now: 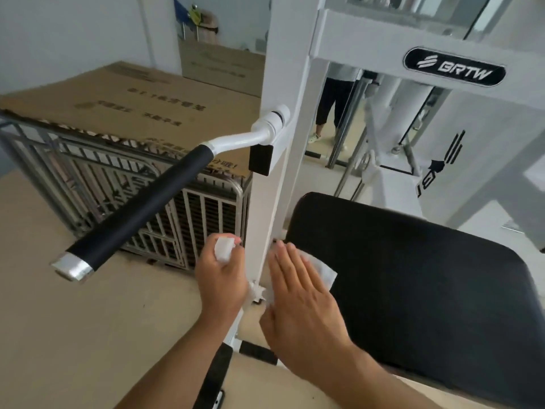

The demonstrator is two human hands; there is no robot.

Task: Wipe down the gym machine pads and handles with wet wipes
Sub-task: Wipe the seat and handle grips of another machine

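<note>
right hand (298,293) flat, fingers straight, pressing wet wipe (323,271) onto left edge of black seat pad (413,278). left hand (221,276) curled round small white wipe pack (222,249), beside white upright (267,202). best: keep palm flat, sweep overlapping strokes across pad, then foam handle (141,206), well apart, not yet wiped.

Handle (138,208) left of upright post (265,202), pad (413,290) right.

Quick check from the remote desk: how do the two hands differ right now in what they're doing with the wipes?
The right hand lies flat, straight fingers pressing a spread-out wipe onto the black pad. The left hand has curled fingers gripping a bunched white wipe, left of the white upright and off the pad. Both hold white wipes, close together beside that upright.
</note>
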